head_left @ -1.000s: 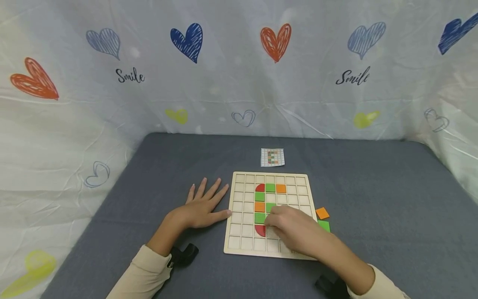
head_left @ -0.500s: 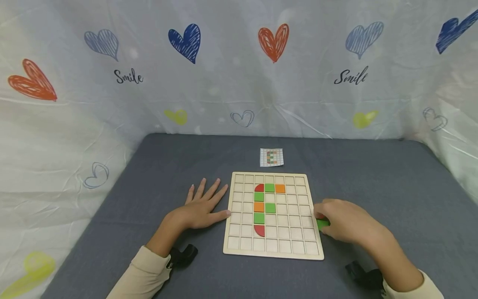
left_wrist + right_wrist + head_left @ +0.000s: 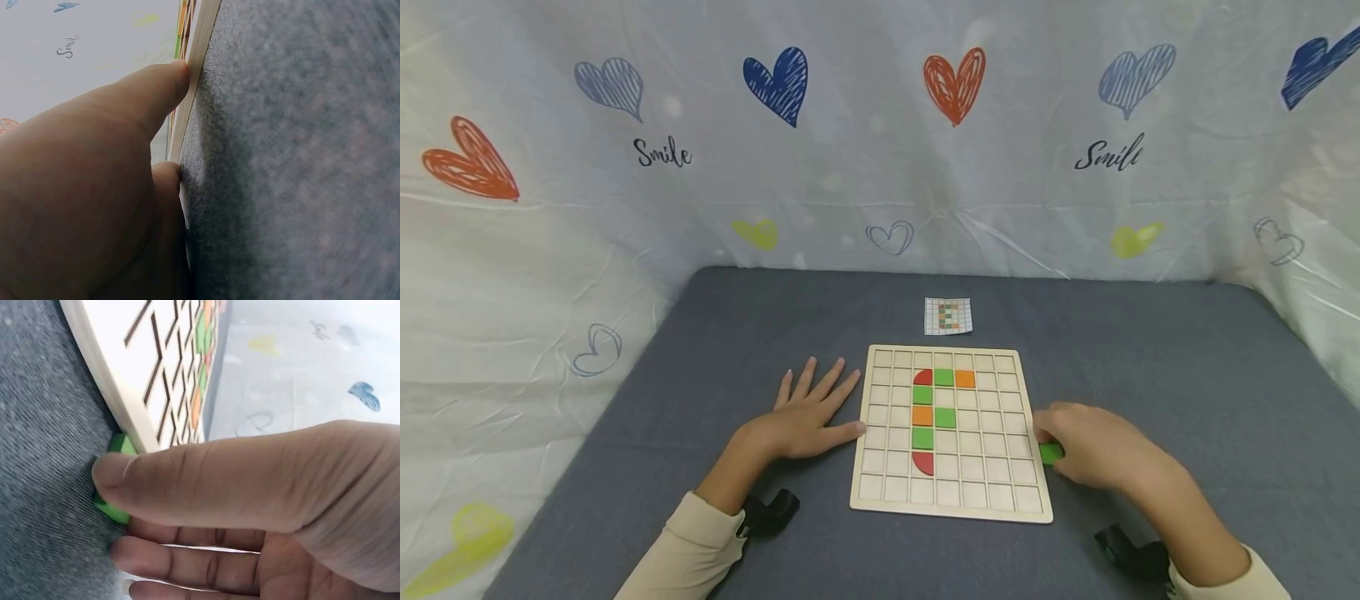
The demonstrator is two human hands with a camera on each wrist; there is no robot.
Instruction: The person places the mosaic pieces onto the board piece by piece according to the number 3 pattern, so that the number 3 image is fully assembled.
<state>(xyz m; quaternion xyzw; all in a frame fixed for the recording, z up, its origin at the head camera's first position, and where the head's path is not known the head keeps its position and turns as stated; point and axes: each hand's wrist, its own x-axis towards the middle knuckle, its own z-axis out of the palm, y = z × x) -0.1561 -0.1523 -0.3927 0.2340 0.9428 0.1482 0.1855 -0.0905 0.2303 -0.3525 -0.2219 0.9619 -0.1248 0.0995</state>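
Note:
My left hand [image 3: 808, 423] lies flat on the table with its fingers spread, its thumb touching the left edge of a pale wooden grid board [image 3: 985, 497]. At the board's right edge, my right hand [image 3: 1097, 442] has its fingers bent around a green square tile [image 3: 1049, 453]. In the right wrist view the thumb [image 3: 112, 472] presses over that green tile [image 3: 115, 509]. Red rounded tiles [image 3: 922, 463], green squares [image 3: 945, 417] and orange squares [image 3: 965, 379] sit in the board's cells, forming a column with short branches to the right. The loose orange tile is hidden by the right hand.
A small printed card [image 3: 948, 317] with a coloured grid pattern lies behind the board. The dark grey cloth [image 3: 1210, 375] covers the table. A white curtain [image 3: 850, 167] printed with hearts hangs at the back and sides.
My right hand has moved from the board's middle to the loose tiles beyond its right edge, covering the orange one, and has stayed there. The left hand has not moved.

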